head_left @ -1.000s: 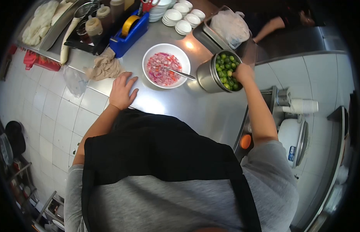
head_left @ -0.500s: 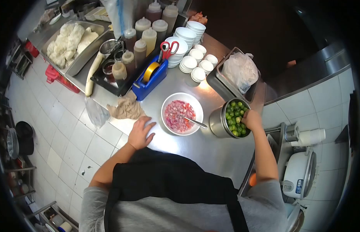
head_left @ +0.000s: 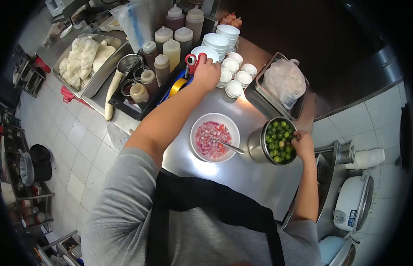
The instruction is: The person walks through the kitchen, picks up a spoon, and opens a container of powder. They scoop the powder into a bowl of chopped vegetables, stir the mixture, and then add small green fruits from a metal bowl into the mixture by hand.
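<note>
My left hand [head_left: 207, 73] is stretched forward at the red-handled scissors [head_left: 191, 62], beside the stacked white bowls [head_left: 215, 41]. Its fingertips are partly hidden, so whether it grips the scissors is unclear. At the right, my right hand [head_left: 302, 144] has its fingers bent together at the rim of a metal container [head_left: 258, 146] of small green limes [head_left: 279, 141]; anything within them is too small to name. Between my arms stands a white bowl [head_left: 235, 128] of chopped red and pink pieces [head_left: 211, 137], with a metal spoon [head_left: 231, 146] resting in it.
Squeeze bottles [head_left: 172, 53] fill a black tray at the back left, by a yellow tape roll [head_left: 177, 87]. Further left is a pan of white food [head_left: 80, 62]. Small white cups [head_left: 233, 88] and a bagged pan [head_left: 284, 83] stand at the back right.
My left hand has moved from the table's front edge forward to the scissors, its arm now covering the brown cloth and much of the blue tape dispenser. My right hand stays at the lime container.
</note>
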A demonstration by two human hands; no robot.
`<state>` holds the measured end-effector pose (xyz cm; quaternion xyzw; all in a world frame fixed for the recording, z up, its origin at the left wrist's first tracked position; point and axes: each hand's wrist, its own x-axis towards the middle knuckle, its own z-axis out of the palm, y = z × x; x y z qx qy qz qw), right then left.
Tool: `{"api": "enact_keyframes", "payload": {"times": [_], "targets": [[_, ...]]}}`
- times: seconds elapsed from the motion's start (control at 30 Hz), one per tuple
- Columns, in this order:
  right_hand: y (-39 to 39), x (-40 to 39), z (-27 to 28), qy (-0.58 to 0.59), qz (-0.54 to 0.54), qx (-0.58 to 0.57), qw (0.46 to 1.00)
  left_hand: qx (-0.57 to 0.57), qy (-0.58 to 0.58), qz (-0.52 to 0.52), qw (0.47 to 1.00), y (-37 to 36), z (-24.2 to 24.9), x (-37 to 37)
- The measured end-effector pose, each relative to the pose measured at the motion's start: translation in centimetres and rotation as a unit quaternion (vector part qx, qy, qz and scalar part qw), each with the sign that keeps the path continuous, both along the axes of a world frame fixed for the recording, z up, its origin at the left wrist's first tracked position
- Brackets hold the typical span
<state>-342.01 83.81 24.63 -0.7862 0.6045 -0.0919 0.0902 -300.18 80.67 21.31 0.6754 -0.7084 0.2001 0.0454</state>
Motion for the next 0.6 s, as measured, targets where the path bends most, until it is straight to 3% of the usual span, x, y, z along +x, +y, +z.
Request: {"api": "enact_keyframes", "payload": {"times": [0.07, 0.1, 0.2, 0.27, 0.33, 0.4, 0.5, 0.6], "targets": [[0.1, -1.5, 0.5, -0.217, -0.035, 0.104, 0.970, 0.042, -0.008, 0.013, 0.999, -1.4, 0.0, 0.1], [1.7, 0.1, 2.5, -0.324, -0.081, 0.198, 0.922, 0.013, -0.006, 0.013, 1.000, -2.1, -0.4, 0.4], [5.7, 6.2, 4.1, -0.434, 0.017, 0.196, 0.879, -0.049, -0.014, 0.004, 0.999, -2.4, -1.2, 1.0], [6.2, 9.6, 1.7, -0.405, 0.104, 0.177, 0.891, -0.043, -0.013, 0.009, 0.999, -1.8, -0.5, 1.0], [6.9, 13.5, -0.1, -0.305, 0.147, 0.160, 0.927, -0.047, -0.014, 0.010, 0.999, -1.4, -0.9, 1.4], [7.4, 17.3, -0.6, -0.238, 0.207, 0.164, 0.935, -0.144, -0.031, 0.000, 0.989, -1.3, -1.5, 2.0], [6.5, 19.9, -4.2, -0.203, 0.278, 0.129, 0.930, -0.142, 0.001, -0.014, 0.990, -0.8, -2.0, 3.0], [6.3, 21.4, -5.8, -0.138, 0.287, 0.112, 0.941, -0.194, 0.028, -0.049, 0.979, 0.4, -1.5, 3.7]]}}
